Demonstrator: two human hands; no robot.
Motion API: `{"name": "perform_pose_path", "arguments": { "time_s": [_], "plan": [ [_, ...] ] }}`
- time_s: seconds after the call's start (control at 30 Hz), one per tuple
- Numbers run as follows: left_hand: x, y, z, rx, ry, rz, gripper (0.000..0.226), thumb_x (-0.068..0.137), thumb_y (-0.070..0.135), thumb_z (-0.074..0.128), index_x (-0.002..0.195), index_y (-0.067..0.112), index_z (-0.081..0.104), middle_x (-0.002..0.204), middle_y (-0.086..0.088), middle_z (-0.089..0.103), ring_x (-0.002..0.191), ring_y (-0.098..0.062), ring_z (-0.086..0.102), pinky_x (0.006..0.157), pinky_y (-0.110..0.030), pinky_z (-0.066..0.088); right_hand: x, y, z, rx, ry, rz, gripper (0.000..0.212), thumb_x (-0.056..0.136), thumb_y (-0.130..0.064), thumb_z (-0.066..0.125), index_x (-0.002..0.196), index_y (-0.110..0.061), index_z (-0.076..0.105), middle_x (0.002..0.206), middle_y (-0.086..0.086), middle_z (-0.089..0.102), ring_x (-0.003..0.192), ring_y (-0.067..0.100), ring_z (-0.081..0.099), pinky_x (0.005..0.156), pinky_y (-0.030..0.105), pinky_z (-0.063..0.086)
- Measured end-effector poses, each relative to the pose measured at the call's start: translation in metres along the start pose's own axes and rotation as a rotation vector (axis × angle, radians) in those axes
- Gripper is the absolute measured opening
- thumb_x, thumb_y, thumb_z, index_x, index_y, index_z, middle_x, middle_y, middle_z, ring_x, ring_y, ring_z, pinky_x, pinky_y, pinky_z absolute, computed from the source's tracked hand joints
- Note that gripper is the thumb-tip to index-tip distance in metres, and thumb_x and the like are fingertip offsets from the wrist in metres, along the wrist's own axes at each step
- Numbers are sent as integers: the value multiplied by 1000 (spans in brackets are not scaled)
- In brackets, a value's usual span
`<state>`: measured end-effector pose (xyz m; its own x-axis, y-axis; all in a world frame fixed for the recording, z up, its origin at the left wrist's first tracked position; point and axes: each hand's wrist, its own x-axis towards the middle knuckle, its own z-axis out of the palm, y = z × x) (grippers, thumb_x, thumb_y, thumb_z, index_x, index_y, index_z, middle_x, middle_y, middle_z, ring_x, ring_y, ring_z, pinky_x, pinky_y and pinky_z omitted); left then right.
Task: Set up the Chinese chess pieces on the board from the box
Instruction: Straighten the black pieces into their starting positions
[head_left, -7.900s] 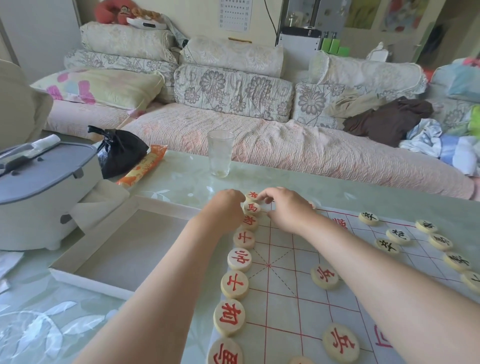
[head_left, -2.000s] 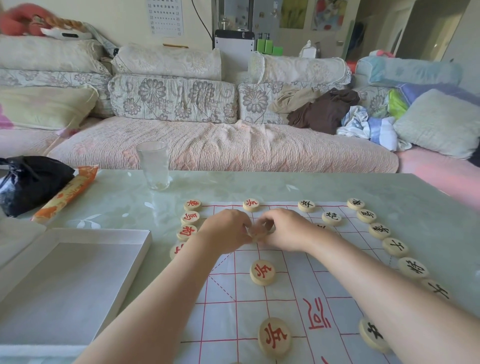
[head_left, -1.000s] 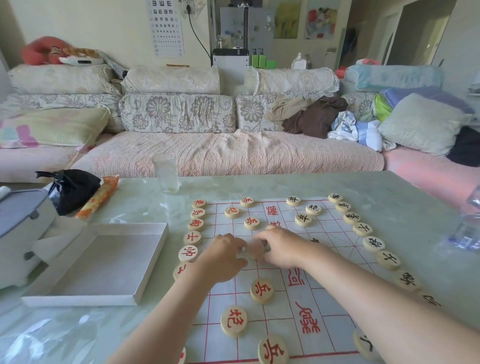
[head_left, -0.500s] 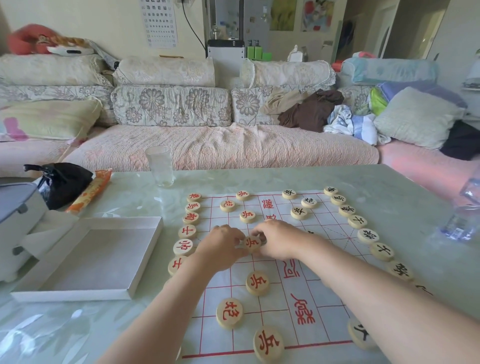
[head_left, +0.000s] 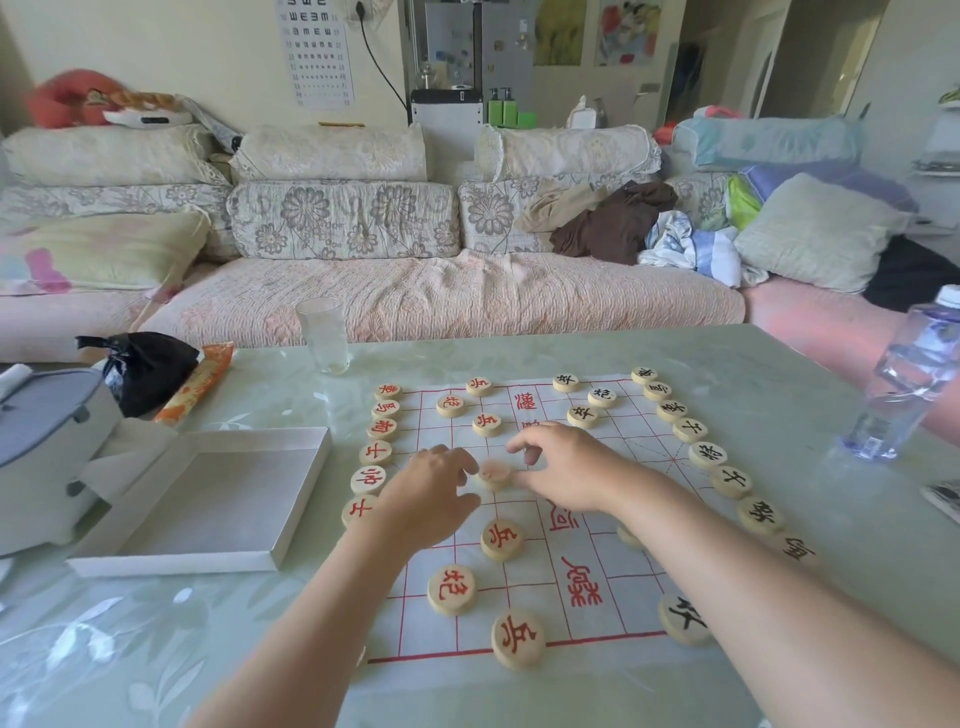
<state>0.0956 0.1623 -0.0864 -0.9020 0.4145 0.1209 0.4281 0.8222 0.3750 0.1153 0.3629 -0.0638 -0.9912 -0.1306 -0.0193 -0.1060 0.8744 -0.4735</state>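
One head-worn wide-angle camera sits close above the near edge of the board (head_left: 524, 597), looking forward and down across it, facing the sofa (head_left: 441, 296) beyond the board's far edge.

A long sofa (head_left: 467, 301) with a pink quilted cover runs behind the pale green table (head_left: 753, 379), floral cushions (head_left: 343, 218) along its back. An eye chart (head_left: 318, 52) hangs on the cream wall (head_left: 208, 47); soft daylight comes perhaps from the doorway (head_left: 815, 57) at right.
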Motion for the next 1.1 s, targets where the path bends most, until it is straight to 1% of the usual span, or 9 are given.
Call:
{"name": "perform_pose_path", "arguments": {
  "time_s": [0.1,0.27,0.37,0.47,0.6,0.7,0.83,0.97,1.1],
  "plan": [
    [-13,29,-4,-15,33,67,31,88,34,61,119,28,57,102,12,56,90,-10,49,75,-26,44,-25,13,-14,30,30,19,33,92,-28,66,125,-31,63,108,-12,62,102,11,60,88,27,46],
    [-18,82,5,-102,39,148,31,89,32,60,119,27,57,101,12,57,87,-8,52,73,-25,45,-60,51,-36,25,91,96,30,93,-17,63,121,-30,67,108,-11,63,100,10,61,86,23,46],
    [-20,101,21,-118,-12,166,32,89,30,61,120,25,58,103,9,59,88,-9,53,76,-24,46,-77,71,-42,19,40,148,39,90,-9,61,121,-33,65,112,-14,62,97,4,59,75,13,41],
    [-20,114,36,-108,-76,157,34,89,30,61,122,24,57,110,6,61,93,-11,54,81,-26,48,-86,84,-41,-18,-27,183,52,88,-3,56,129,-35,61,123,-17,60,113,7,57,83,15,39],
    [-11,125,50,-73,-110,137,43,89,32,60,130,23,54,120,4,58,108,-14,53,89,-30,47,-91,86,-40,-57,-64,195,57,86,-17,61,138,-37,53,129,-18,55,117,9,53,94,24,44],
    [-3,130,59,-3,-125,123,53,89,36,59,139,23,46,130,2,52,121,-18,44,98,-37,45,-90,88,-40,-114,-80,194,57,84,-31,67,138,-36,52,117,-17,52,104,8,51,82,23,42],
    [6,131,67,1,-152,141,55,87,41,63,137,23,48,127,0,54,120,-19,43,97,-33,42,-83,91,-34,-136,-124,187,45,84,-34,67,128,-37,60,120,-12,61,107,13,58,86,28,50],
    [10,127,72,37,-187,128,53,84,45,65,132,27,54,123,-1,55,117,-21,45,95,-36,45,-76,91,-27,-90,-143,134,32,79,-52,71,107,-38,70,100,-12,68,92,14,64,81,32,55],
    [12,122,75,12,-159,83,52,79,54,67,124,30,58,116,3,57,112,-18,48,88,-38,48,-71,93,-26,-95,-142,114,35,77,-40,77,111,-34,69,103,-15,66,96,11,62,85,32,54]
  ]
}}
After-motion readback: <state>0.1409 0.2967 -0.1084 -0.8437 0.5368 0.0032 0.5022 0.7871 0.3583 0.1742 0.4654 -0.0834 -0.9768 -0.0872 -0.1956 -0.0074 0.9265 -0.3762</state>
